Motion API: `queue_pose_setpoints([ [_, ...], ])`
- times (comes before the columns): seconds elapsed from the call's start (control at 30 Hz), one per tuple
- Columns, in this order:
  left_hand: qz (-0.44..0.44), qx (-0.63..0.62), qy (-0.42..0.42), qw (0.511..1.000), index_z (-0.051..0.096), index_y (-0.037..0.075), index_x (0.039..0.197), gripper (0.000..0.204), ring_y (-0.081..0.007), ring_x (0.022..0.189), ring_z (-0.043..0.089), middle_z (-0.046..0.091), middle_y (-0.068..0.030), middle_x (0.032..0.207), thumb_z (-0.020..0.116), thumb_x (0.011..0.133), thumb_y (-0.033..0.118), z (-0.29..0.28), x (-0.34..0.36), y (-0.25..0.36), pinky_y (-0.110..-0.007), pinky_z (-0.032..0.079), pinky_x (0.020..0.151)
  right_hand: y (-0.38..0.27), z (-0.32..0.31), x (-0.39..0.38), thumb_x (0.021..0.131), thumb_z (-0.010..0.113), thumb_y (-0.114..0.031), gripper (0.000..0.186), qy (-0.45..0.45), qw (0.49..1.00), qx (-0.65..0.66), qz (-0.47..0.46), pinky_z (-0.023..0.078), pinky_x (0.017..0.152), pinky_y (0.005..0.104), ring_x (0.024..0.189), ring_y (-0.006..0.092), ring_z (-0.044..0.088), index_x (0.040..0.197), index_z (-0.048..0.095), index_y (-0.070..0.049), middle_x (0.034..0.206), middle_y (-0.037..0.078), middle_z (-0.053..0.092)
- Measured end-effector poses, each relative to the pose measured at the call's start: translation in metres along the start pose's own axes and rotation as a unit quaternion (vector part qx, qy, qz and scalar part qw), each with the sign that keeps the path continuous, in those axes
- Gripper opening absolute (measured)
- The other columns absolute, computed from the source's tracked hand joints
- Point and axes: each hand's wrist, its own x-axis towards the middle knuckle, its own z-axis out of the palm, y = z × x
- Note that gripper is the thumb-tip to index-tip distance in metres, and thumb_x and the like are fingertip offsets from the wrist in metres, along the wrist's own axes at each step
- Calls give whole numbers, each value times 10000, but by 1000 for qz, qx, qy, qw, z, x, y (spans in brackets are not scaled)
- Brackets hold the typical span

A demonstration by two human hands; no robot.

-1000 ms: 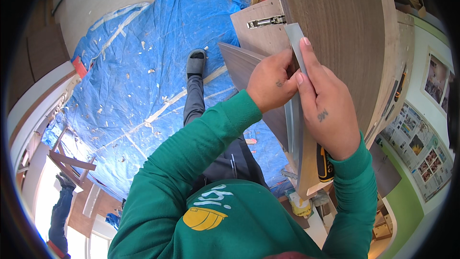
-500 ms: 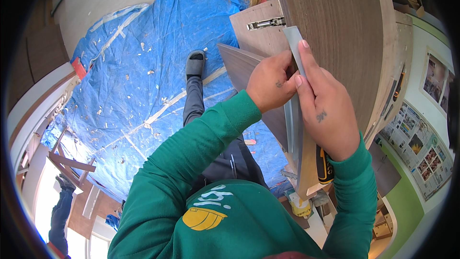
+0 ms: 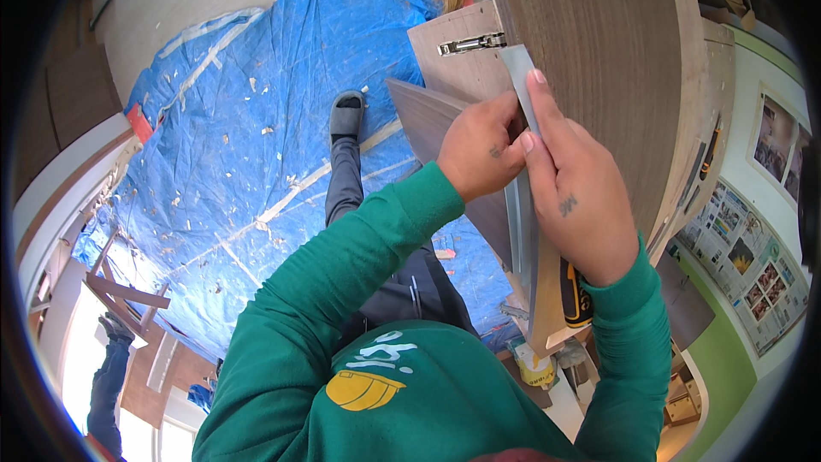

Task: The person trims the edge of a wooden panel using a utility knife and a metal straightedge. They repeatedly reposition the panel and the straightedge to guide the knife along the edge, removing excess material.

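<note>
Both my hands are at the edge of a brown wood-grain panel (image 3: 599,51). A thin, flat grey strip (image 3: 517,68) runs upward between them, its far end free near the panel's corner. My right hand (image 3: 586,192) is closed on it, with thumb and index finger laid along its face. On the other side, my left hand (image 3: 479,150) has its fingers curled in against the strip. Those fingertips are hidden, so what they grip is hard to see; the strip passes right at them. Below the hands, a grey edge (image 3: 520,231) continues down toward me.
A metal hinge (image 3: 470,44) sits on a board beside the panel. Another brown panel (image 3: 428,111) leans below it. A yellow-and-black tool (image 3: 575,295) lies by my right wrist. Blue tarpaulin (image 3: 256,120) covers the floor. Another person's leg (image 3: 107,385) shows at lower left.
My hands and the strip's far end have shifted very slightly left. The grip looks the same, and the whole view has moved a little.
</note>
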Motion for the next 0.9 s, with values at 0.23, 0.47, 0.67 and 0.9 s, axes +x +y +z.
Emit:
queue_pose_setpoints([
  [0.23,27,18,10,999,608,-5,972,277,-475,784,652,665,-250,827,678,900,253,2,1,-4,-522,507,673,0,1,8,1035,583,-92,595,22,999,8,-34,506,729,510,797,424,622,1602,423,-14,897,224,610],
  [0.47,21,27,10,999,592,-8,944,298,-479,764,641,655,-247,801,691,898,268,3,1,-10,-521,505,671,2,0,8,1041,575,-102,595,22,999,-8,-41,504,727,510,792,422,617,1607,415,-14,898,225,605],
  [0.67,8,12,-4,1000,594,-6,942,302,-458,744,648,659,-227,788,703,884,270,1,0,-6,-507,503,655,0,-3,3,1042,569,-103,597,5,1000,-5,-29,507,739,506,815,426,626,1609,407,-8,904,230,604],
  [0.9,-15,0,-13,1000,595,-1,950,303,-453,733,649,663,-220,779,710,880,271,-1,1,0,-508,502,650,2,-4,-1,1037,569,-94,599,-2,1000,2,-20,503,742,509,817,430,623,1605,404,3,904,232,603],
])
